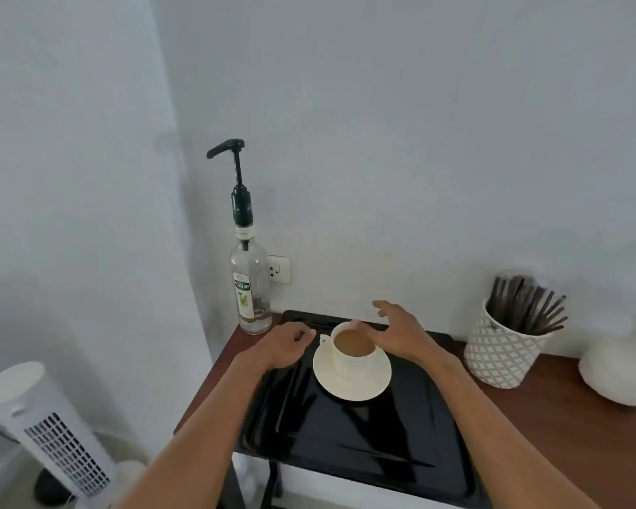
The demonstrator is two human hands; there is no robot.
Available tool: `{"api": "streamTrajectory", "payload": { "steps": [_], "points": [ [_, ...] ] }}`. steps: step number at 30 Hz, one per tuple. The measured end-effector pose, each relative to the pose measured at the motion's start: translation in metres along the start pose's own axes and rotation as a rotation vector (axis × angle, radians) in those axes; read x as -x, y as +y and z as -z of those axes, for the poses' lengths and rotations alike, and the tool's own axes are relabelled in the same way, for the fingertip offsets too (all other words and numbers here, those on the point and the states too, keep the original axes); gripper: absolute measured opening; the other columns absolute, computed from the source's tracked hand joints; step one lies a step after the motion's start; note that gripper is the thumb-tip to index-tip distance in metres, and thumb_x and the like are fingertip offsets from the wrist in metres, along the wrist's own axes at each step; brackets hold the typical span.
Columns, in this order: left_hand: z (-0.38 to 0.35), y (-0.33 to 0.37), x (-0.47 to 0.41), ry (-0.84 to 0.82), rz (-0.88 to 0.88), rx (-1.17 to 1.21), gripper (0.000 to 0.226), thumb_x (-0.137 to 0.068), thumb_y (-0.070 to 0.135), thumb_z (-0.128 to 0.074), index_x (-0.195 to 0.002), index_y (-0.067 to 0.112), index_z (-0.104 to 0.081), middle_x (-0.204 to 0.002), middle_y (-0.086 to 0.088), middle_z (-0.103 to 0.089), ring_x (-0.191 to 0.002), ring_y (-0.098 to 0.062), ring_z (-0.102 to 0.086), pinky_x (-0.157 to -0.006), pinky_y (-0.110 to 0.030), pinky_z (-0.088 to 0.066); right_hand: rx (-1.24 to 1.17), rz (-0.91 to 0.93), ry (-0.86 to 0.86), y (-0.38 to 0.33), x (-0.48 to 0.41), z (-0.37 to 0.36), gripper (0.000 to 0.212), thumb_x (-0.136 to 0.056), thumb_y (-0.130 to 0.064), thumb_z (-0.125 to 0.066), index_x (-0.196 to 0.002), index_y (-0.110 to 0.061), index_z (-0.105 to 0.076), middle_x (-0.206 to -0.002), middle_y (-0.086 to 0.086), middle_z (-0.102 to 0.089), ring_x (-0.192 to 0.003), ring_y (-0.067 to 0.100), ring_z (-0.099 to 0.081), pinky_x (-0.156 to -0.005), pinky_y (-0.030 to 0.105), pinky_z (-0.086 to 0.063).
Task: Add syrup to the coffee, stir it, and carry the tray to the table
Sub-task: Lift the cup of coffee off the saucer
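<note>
A white cup of light brown coffee point(353, 349) stands on a white saucer point(351, 385) at the far end of a black tray point(346, 435). A clear syrup bottle point(250, 281) with a dark green pump stands upright at the table's back left corner, its spout pointing left. My left hand point(281, 345) hovers just left of the cup's handle with fingers loosely curled and nothing in them. My right hand point(401, 332) is spread open just right of and behind the cup, a finger close to the rim; contact is unclear.
The brown table point(566, 416) holds a patterned white pot of dark stirring sticks point(511, 343) at the right and a round white vessel point(621, 372) beyond it. A wall socket point(278, 269) sits behind the bottle. A white tower fan point(48, 431) stands on the floor at the left.
</note>
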State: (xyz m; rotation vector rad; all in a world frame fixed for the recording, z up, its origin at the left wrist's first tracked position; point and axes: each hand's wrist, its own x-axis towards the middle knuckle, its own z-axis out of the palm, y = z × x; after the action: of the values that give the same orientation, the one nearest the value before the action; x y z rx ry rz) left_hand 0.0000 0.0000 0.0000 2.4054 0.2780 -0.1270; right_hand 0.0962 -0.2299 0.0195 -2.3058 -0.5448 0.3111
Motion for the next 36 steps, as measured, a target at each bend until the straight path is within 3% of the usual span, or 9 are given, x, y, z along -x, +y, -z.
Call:
{"api": "streamTrajectory", "payload": {
  "steps": [3, 6, 9, 12, 16, 21, 27, 31, 36],
  "points": [
    [-0.017, -0.004, -0.003, 0.075, -0.04, 0.124, 0.033, -0.104, 0.04, -0.042, -0.093, 0.019, -0.064, -0.081, -0.005, -0.062, -0.075, -0.016, -0.055, -0.069, -0.027, -0.041, -0.022, -0.006, -0.055, 0.007, 0.004, -0.011, 0.115, -0.064, -0.075, -0.077, -0.158, -0.025, -0.033, -0.156, 0.001, -0.043, -0.143, 0.021, -0.043, -0.104, 0.032, -0.037],
    [-0.032, -0.006, -0.01, 0.131, -0.02, 0.226, 0.035, -0.103, 0.039, -0.044, -0.08, 0.019, -0.06, -0.07, 0.001, -0.058, -0.06, -0.011, -0.05, -0.064, -0.028, -0.042, -0.028, -0.02, -0.061, 0.012, 0.008, -0.024, 0.126, -0.05, -0.074, -0.082, -0.156, -0.027, -0.035, -0.15, -0.004, -0.045, -0.138, 0.017, -0.046, -0.102, 0.03, -0.039],
    [-0.04, -0.007, -0.016, 0.101, 0.01, 0.294, 0.038, -0.103, 0.044, -0.041, -0.087, 0.017, -0.062, -0.074, -0.001, -0.068, -0.048, -0.006, -0.05, -0.05, -0.018, -0.042, -0.058, 0.002, -0.04, 0.017, 0.007, -0.033, 0.099, -0.045, -0.065, -0.089, -0.133, -0.036, -0.055, -0.132, -0.012, -0.058, -0.121, 0.011, -0.058, -0.095, 0.03, -0.049],
    [-0.046, -0.004, -0.021, 0.072, 0.038, 0.391, 0.045, -0.103, 0.049, -0.036, -0.088, 0.016, -0.062, -0.071, -0.002, -0.069, -0.043, -0.008, -0.048, -0.039, -0.017, -0.035, -0.116, 0.025, -0.004, 0.021, 0.009, -0.039, 0.084, -0.044, -0.057, -0.092, -0.12, -0.039, -0.059, -0.119, -0.017, -0.065, -0.109, 0.003, -0.062, -0.086, 0.025, -0.049],
    [-0.048, 0.0, -0.029, 0.096, 0.03, 0.401, 0.059, -0.102, 0.055, -0.032, -0.088, 0.008, -0.064, -0.058, 0.006, -0.059, -0.042, -0.006, -0.048, -0.036, -0.02, -0.036, -0.153, 0.034, 0.039, 0.024, 0.01, -0.04, 0.084, -0.045, -0.056, -0.093, -0.12, -0.04, -0.059, -0.115, -0.02, -0.067, -0.105, -0.003, -0.062, -0.083, 0.022, -0.048],
    [-0.054, 0.004, -0.033, 0.208, -0.055, 0.432, 0.057, -0.105, 0.044, -0.039, -0.079, -0.001, -0.061, -0.058, -0.002, -0.056, -0.034, -0.002, -0.043, -0.04, -0.024, -0.038, -0.15, 0.048, 0.085, 0.024, 0.011, -0.042, 0.08, -0.046, -0.057, -0.094, -0.117, -0.042, -0.061, -0.114, -0.021, -0.069, -0.105, -0.002, -0.063, -0.088, 0.025, -0.052],
    [-0.066, 0.006, -0.04, 0.301, 0.004, 0.584, 0.055, -0.105, 0.038, -0.042, -0.077, -0.006, -0.062, -0.061, -0.007, -0.058, -0.05, -0.017, -0.047, -0.045, -0.029, -0.037, -0.153, 0.07, 0.115, 0.02, 0.012, -0.044, 0.074, -0.047, -0.058, -0.094, -0.113, -0.047, -0.062, -0.111, -0.025, -0.069, -0.103, -0.007, -0.063, -0.085, 0.021, -0.051],
    [-0.069, 0.01, -0.044, 0.36, 0.044, 0.639, 0.053, -0.105, 0.033, -0.042, -0.06, 0.009, -0.052, -0.048, 0.007, -0.051, -0.044, -0.006, -0.042, -0.045, -0.02, -0.032, -0.165, 0.099, 0.125, 0.011, 0.012, -0.04, 0.067, -0.048, -0.058, -0.093, -0.107, -0.051, -0.062, -0.109, -0.033, -0.067, -0.101, -0.01, -0.063, -0.079, 0.014, -0.046],
    [-0.064, 0.023, -0.037, 0.422, 0.037, 0.725, 0.051, -0.106, 0.029, -0.04, -0.057, 0.015, -0.037, -0.045, 0.009, -0.037, -0.043, -0.007, -0.031, -0.048, -0.027, -0.028, -0.177, 0.107, 0.114, 0.002, 0.013, -0.033, 0.067, -0.049, -0.059, -0.093, -0.107, -0.047, -0.062, -0.108, -0.035, -0.066, -0.099, -0.011, -0.062, -0.077, 0.014, -0.047]
  ]
}}
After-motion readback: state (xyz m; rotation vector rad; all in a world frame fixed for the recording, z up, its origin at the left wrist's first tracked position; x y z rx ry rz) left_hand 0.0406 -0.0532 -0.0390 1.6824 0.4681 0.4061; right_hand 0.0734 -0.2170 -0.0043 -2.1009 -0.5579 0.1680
